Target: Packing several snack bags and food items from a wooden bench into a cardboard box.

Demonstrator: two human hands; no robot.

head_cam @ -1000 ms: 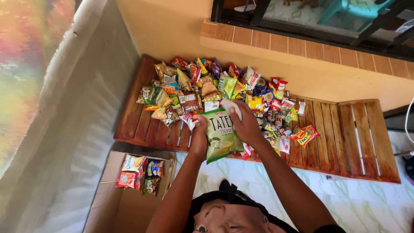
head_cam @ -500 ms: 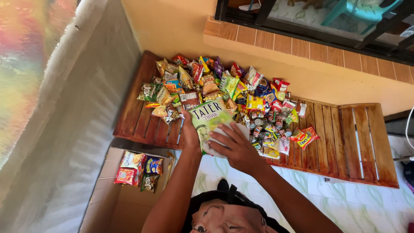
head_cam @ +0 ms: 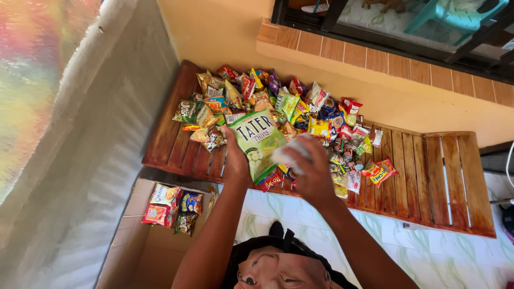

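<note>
two hands meet at the middle of the frame, above a wooden bench (head_cam: 428,176) that runs from centre left to the right edge. left hand (head_cam: 235,155) grips the lower left edge of a green bag (head_cam: 258,140), fingers curled shut on it; the bag stands tilted, its top toward the upper left, over the near edge of the bench. right hand (head_cam: 310,171), just right of the bag, is closed round a small pale packet (head_cam: 289,152) that is blurred, so its kind cannot be told; this packet lies against the green bag's lower right side.

behind both, a heap of snack packets (head_cam: 300,107) covers the left and middle of the bench, many colours mixed, spreading from upper centre down toward the right. a red and yellow packet (head_cam: 379,170) lies a little apart at the heap's right fringe. the bench's right end shows bare slats.

at lower left an open cardboard box (head_cam: 134,251) sits on the floor, just below the bench's left end, with a few packets (head_cam: 171,206) in its upper corner. a grey cloth (head_cam: 80,160) fills the left side. a tiled sill (head_cam: 375,56) crosses the top.
</note>
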